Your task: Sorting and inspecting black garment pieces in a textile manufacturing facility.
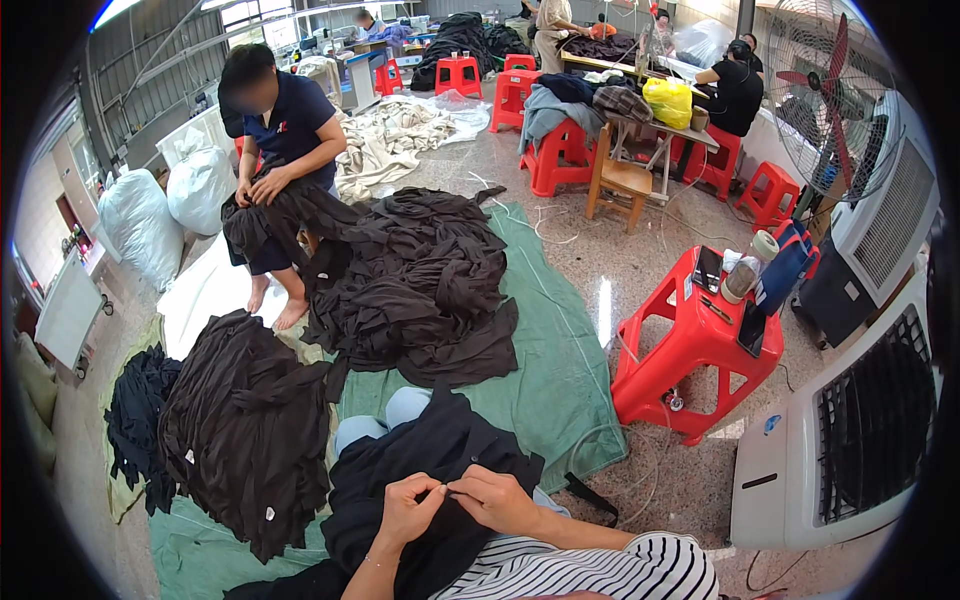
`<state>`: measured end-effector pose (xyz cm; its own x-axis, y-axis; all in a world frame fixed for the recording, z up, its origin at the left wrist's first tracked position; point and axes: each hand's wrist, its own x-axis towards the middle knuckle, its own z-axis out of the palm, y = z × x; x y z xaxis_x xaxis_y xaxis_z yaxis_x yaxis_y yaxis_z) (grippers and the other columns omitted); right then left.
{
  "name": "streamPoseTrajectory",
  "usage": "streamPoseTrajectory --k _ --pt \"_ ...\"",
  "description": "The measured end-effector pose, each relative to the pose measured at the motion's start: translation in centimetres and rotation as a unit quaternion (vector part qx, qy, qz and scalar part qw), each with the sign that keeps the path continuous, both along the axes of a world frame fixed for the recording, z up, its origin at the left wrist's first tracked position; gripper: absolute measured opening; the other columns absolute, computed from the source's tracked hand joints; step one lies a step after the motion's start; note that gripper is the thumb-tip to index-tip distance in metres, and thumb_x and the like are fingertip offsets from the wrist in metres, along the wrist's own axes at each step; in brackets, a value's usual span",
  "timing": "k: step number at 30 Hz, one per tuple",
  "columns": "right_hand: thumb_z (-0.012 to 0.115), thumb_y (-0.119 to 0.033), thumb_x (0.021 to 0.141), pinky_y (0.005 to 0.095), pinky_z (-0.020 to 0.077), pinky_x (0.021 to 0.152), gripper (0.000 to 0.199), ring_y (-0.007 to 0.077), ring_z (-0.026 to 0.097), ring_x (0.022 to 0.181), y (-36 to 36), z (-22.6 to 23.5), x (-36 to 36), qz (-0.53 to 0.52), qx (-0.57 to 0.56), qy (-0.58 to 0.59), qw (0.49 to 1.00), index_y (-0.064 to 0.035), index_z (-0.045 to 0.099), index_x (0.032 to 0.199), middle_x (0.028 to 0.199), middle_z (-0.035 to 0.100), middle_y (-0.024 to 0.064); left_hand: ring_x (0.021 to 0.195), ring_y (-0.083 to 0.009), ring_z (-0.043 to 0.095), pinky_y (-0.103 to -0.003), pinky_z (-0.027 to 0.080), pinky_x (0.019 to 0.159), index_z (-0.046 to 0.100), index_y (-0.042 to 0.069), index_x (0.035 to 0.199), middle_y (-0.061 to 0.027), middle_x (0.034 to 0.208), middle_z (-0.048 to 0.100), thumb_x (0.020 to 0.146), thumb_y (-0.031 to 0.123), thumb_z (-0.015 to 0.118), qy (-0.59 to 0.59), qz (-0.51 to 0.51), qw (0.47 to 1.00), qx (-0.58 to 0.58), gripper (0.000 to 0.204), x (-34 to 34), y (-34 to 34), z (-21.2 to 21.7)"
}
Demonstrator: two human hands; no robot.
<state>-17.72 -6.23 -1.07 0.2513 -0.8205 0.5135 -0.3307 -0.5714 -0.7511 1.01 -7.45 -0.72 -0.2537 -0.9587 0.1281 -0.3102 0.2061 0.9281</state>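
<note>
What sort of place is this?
Probably a clothing workshop: a black garment lies across the lap, big heaps of dark cloth lie nearby, and another person is holding more dark cloth.

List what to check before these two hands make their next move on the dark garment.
1. Left hand in position: ok, fingertips pinched over the garment.
2. Right hand in position: ok, fingertips close against the left's.
3. Dark garment supported: ok, draped over the lap.
4. Garment lying flat: not ok, bunched and creased.
5. What the fingertips pinch: cannot tell, too small.
6. Co-worker's hands clear: ok, on separate dark cloth.
</note>
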Motion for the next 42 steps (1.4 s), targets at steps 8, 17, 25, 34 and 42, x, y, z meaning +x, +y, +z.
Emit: streamPoseTrajectory --k 8,17,25,34,42 --pt "0.072 0.001 0.077 0.0321 0.0517 0.060 0.020 0.0248 0.064 0.069 -0.3 -0.4 -0.2 0.022 0.002 -0.003 1.000 -0.0011 0.068 0.096 0.082 0.062 0.0095 0.063 -0.0250 0.058 -0.031 0.045 0.056 0.062 -0.004 0.086 -0.0132 0.072 0.058 0.086 0.006 0.066 -0.032 -0.010 0.997 -0.074 0.011 -0.2 1.0 -0.5" --pt "0.072 0.001 0.077 0.0309 0.0512 0.059 0.018 0.0243 0.064 0.069 -2.3 1.3 -0.6 0.052 0.005 -0.020 0.998 -0.0009 0.069 0.095 0.083 0.062 0.0102 0.074 -0.0402 0.058 -0.040 0.048 0.059 0.055 -0.001 0.098 -0.0183 0.087 0.055 0.089 0.004 0.061 -0.129 -0.055 0.977 -0.160 0.012 -0.1 0.6 1.8" --pt "0.072 0.001 0.077 0.0336 0.0517 0.063 0.017 0.0279 0.064 0.074 -2.8 1.6 -0.6 0.075 0.020 -0.024 0.997 -0.0009 0.067 0.093 0.083 0.062 0.0111 0.074 -0.0389 0.059 -0.041 0.048 0.061 0.056 -0.002 0.093 -0.0185 0.082 0.056 0.086 0.001 0.060 -0.093 -0.045 0.987 -0.126 0.009 -0.1 0.4 1.6" --pt "0.068 -0.009 0.091 0.0215 0.0403 0.064 0.012 0.0058 0.052 0.074 -2.1 -1.3 0.1 0.154 0.312 -0.240 0.906 0.0025 0.066 0.094 0.081 0.060 -0.0011 0.055 -0.0308 0.054 -0.033 0.043 0.052 0.060 -0.002 0.081 -0.0134 0.066 0.053 0.080 0.000 0.063 -0.008 0.027 0.988 -0.155 0.004 -1.1 1.8 1.5" --pt "0.068 -0.014 0.093 0.0200 0.0432 0.072 0.015 0.0036 0.054 0.080 -1.9 -2.8 -0.6 0.162 0.426 -0.277 0.846 -0.0001 0.067 0.097 0.088 0.064 -0.0029 0.064 -0.0045 0.055 -0.021 0.044 0.060 0.070 -0.004 0.083 0.0015 0.072 0.065 0.086 0.002 0.069 0.305 0.175 0.909 0.222 0.007 -2.7 3.3 -1.1"
